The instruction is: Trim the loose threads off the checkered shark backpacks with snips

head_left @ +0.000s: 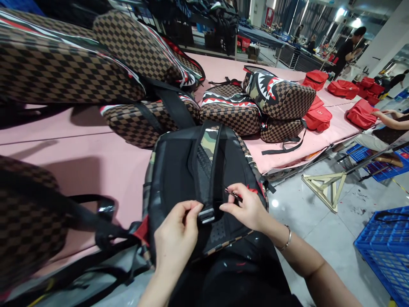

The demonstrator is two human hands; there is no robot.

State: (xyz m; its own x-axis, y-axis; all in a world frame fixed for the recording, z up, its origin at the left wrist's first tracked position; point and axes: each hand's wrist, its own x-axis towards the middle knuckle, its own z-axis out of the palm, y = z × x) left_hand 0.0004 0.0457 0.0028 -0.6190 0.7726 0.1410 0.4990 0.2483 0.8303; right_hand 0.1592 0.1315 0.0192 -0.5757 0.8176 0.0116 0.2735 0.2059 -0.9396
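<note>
A backpack (174, 170) lies in front of me with its black padded back side up. Its shoulder strap (207, 170), with a camouflage patch near the top, runs down the middle to a dark buckle (207, 216). At the buckle's left side, my left hand (177, 232) pinches the strap's edge between thumb and fingertips. On the other side of the strap, my right hand (244, 207) is closed around small dark thread snips (234, 195), tips pointing up and left. Red fabric (254, 189) shows behind the right hand.
Several brown-checked backpacks (230, 108) lie on the pink table (128, 170), some stacked; one (28, 221) is close on the left. Red bags (343, 88) lie farther along, where another person's hands (385, 114) touch one. Blue crates (386, 251) stand on the floor at right.
</note>
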